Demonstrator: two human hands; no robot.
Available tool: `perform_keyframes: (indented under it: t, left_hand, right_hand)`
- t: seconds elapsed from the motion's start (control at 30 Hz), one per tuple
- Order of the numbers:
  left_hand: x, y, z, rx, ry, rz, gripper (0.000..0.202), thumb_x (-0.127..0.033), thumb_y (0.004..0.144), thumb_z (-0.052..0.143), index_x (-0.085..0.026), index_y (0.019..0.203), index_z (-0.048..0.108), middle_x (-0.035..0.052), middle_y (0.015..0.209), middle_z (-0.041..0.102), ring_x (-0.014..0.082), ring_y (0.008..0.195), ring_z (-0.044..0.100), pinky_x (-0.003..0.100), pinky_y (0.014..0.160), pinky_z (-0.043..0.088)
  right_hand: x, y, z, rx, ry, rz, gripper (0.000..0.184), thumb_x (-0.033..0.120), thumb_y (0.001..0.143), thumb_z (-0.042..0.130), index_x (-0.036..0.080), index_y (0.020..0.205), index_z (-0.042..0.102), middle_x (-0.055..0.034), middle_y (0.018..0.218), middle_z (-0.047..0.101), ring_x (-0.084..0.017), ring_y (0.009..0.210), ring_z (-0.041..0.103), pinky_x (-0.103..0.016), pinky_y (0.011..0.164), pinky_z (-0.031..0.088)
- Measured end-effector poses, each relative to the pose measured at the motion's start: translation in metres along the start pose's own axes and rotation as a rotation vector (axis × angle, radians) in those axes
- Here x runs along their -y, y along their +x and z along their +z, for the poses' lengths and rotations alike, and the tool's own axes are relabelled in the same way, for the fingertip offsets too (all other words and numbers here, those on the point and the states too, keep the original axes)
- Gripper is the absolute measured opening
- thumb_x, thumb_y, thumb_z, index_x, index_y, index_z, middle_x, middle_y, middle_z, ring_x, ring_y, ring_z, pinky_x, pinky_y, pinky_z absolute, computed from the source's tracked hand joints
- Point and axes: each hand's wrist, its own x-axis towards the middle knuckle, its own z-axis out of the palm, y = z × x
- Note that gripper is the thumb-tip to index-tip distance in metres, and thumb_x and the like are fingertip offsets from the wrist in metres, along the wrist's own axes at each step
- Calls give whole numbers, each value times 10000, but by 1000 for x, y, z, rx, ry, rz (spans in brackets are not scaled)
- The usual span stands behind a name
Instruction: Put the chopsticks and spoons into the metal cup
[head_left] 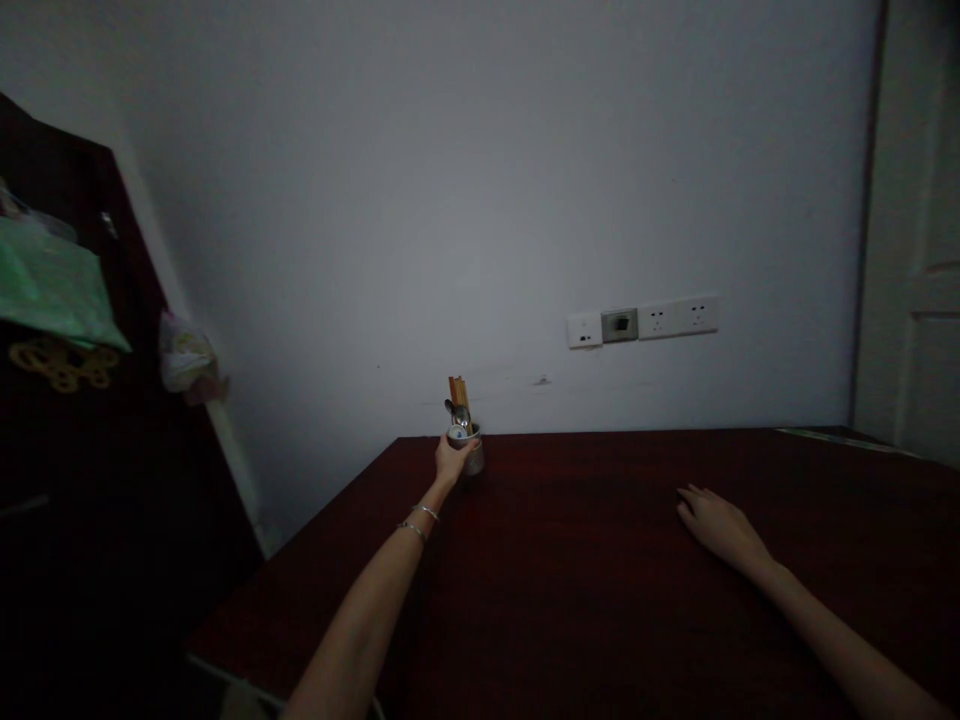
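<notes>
My left hand (451, 459) is stretched far out to the back of a dark red wooden table (600, 580). Its fingers are wrapped round a small metal holder (475, 455) near the table's far edge. Wooden chopsticks (458, 391) and a metal spoon (457, 412) stick up out of the holder. Something small and white with a blue mark (458, 433) sits at my fingertips on the holder's rim. My right hand (716, 524) lies flat on the tabletop at the right, palm down, fingers stretched out, holding nothing.
A pale wall rises behind the table, with a row of white sockets (645, 321) on it. A dark cabinet (82, 480) stands at the left, with a green bag (52, 285) and a small plastic bag (184, 355) hanging on it. A white door (919, 250) is at the right.
</notes>
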Motion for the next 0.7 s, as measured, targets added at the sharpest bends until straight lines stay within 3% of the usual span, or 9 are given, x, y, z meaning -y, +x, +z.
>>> perform_keyframes:
  t: [0.17,0.33,0.5,0.7]
  left_hand:
    - [28,11,-60,-129,105,-62,578,-424,496,750,-137,957,553,158,1010,609,253,928,578,317,769,429]
    - [46,11,-103,-194,145,-132,578,-427,472,761,-151,939,559,149,1008,614,255,939,576,318,788,423]
    - [56,7,-123,-216,197,-140,554,-447,496,744,-149,926,561,155,1004,614,265,932,578,326,780,429]
    - [65,4,-129,-220,136,-119,554,-430,506,746,-155,950,564,138,1003,617,249,924,583,317,788,433]
  right_hand:
    - [-3,2,4,41,-13,-2,466,281,801,329,49,1128,566,-175,1206,522,-265,1130,472,-371,973,326]
    - [-5,1,5,70,-39,-15,475,271,827,290,42,1161,537,-173,1241,492,-266,1156,444,-350,993,300]
    - [-10,4,12,103,-26,-2,480,289,831,293,52,1182,519,-172,1256,477,-273,1164,433,-358,996,299]
    - [-20,11,26,96,-18,-23,495,306,823,297,38,1171,526,-192,1251,474,-279,1157,440,-370,989,311]
